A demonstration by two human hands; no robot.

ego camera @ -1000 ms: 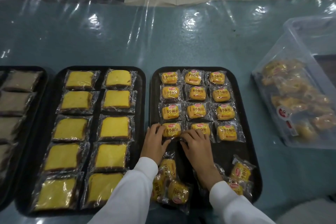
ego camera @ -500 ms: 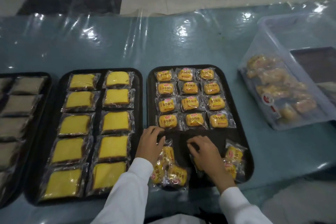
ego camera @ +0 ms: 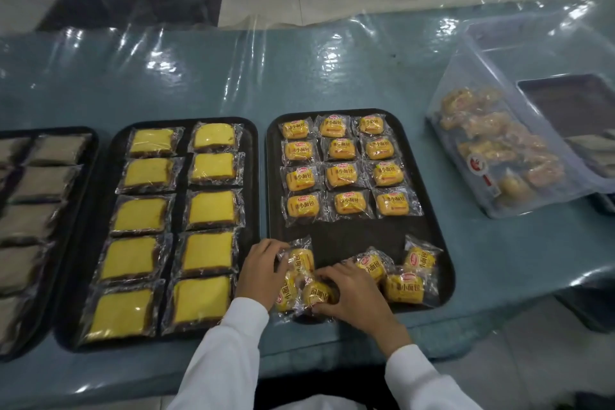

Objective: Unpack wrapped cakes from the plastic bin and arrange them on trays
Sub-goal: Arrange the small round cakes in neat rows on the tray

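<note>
Since half a second ago I see my right hand [ego camera: 354, 291] has crossed left onto the loose pile, fingers curled round a wrapped cake [ego camera: 316, 292]. My left hand [ego camera: 261, 265] pinches another's [ego camera: 301, 258] wrapper, its long axis running away from me. Both are glossy and yellow, at the tray's [ego camera: 442, 243] near-left corner; printing looks smeared.

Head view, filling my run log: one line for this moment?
left hand: grips bun pack | right hand: grips bun pack | tray: twelve arranged
</note>
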